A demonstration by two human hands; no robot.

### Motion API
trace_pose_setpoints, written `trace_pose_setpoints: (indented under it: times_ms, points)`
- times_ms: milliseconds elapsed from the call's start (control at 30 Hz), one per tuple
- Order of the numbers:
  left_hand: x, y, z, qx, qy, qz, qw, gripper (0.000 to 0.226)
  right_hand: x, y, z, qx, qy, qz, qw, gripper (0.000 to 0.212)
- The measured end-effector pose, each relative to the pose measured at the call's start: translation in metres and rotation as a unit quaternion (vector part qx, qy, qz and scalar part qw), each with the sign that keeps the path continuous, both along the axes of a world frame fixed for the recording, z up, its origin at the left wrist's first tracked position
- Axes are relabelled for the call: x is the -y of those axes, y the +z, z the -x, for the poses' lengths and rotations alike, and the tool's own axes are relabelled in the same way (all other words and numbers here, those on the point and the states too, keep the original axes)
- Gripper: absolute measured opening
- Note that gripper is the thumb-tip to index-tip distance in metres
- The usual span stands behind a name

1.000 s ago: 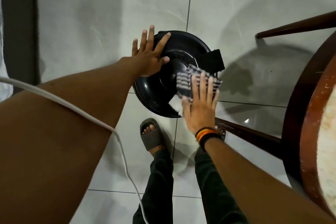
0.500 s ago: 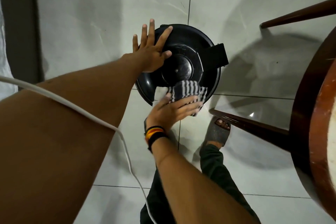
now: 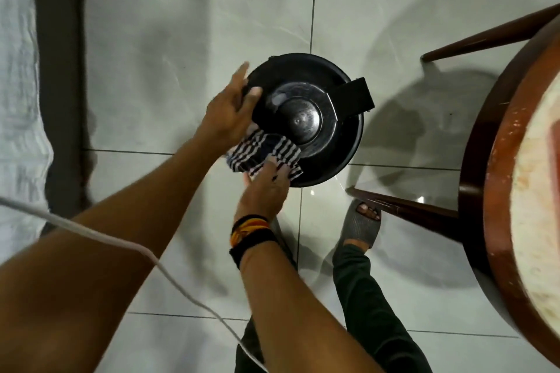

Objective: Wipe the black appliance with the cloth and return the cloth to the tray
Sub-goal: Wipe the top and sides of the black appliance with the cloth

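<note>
On the tiled floor, everything placed off the black appliance (image 3: 306, 118):
Far left of the appliance: a dark strip and pale fabric along the frame edge; nothing there I need.
White cable (image 3: 169, 269): crosses my left forearm, well clear of the appliance on the near-left side.
Left hand (image 3: 231, 118): on the appliance's left rim, thumb over the top edge, fingers curled down the side. A second ago it lay flat with fingers spread; now it is clamped on the rim, bracing the body.
Cloth (image 3: 263, 153): striped, bunched on the appliance's near-left shoulder, touching the lid and just below my left palm. It sat on the right side by the handle a second ago and has swept round the near edge since.
Right hand (image 3: 266, 188): at the appliance's near edge, closed on the cloth's lower corner, fingers pressed into the folds.
Handle (image 3: 356, 97): sticks out from the appliance's right side, uncovered now.
What that means: I judge the wipe is mid-pass, with the near arc covered and the left and far rim still to do.
Sandalled foot (image 3: 360, 224): near right of the appliance, beside a wooden leg (image 3: 403, 206).
Round wooden table (image 3: 497, 160): far right of the appliance.
Tray: not in view, so the return step is still ahead.
</note>
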State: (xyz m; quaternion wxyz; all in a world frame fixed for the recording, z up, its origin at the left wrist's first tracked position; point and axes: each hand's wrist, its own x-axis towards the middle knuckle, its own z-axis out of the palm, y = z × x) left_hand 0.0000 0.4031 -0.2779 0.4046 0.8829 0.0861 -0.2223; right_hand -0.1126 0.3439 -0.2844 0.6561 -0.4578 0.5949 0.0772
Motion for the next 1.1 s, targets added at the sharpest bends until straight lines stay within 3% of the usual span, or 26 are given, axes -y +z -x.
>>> trace_pose_setpoints:
  times_ms: [100, 167, 267, 400, 500, 633, 700, 767, 933, 1100]
  points:
    - [-0.019, 0.017, 0.051, -0.12, 0.155, 0.056, 0.979, 0.067, 0.023, -0.003, -0.003, 0.0, -0.063, -0.032, 0.998, 0.063]
    - [-0.023, 0.015, 0.076, -0.214, 0.192, 0.094, 0.953, 0.074, 0.03, -0.004, -0.008, -0.041, -0.058, -0.019, 0.997, 0.075]
    - [-0.012, 0.004, 0.084, -0.234, 0.23, 0.134, 0.935, 0.047, 0.032, -0.007, -0.018, -0.097, -0.043, -0.022, 0.994, 0.096]
    - [0.001, -0.014, 0.08, -0.187, 0.227, 0.091, 0.951, 0.109, 0.047, -0.028, -0.023, -0.137, -0.024, -0.07, 0.988, 0.085]
    - [0.003, -0.019, 0.07, -0.126, 0.161, 0.001, 0.979, 0.073, 0.066, -0.024, -0.02, -0.125, 0.062, -0.094, 0.986, 0.048]
    - [0.003, -0.005, 0.066, -0.067, 0.113, -0.107, 0.986, 0.044, 0.089, -0.011, -0.021, -0.088, 0.189, -0.081, 0.975, 0.029]
    - [0.003, 0.006, 0.07, -0.046, 0.108, -0.067, 0.991, 0.039, 0.097, 0.009, -0.022, -0.059, 0.25, -0.009, 0.966, 0.015]
    - [0.009, 0.029, 0.071, -0.03, 0.104, -0.004, 0.994, 0.044, 0.11, 0.033, -0.022, 0.012, 0.273, 0.058, 0.96, 0.027]
    - [0.055, 0.106, 0.067, -0.06, 0.117, 0.139, 0.981, 0.06, 0.167, 0.113, -0.022, 0.144, 0.237, 0.079, 0.957, 0.028]
    - [0.159, 0.196, 0.065, -0.065, 0.156, 0.226, 0.959, 0.037, 0.271, 0.204, -0.026, 0.2, 0.218, 0.17, 0.94, 0.021]
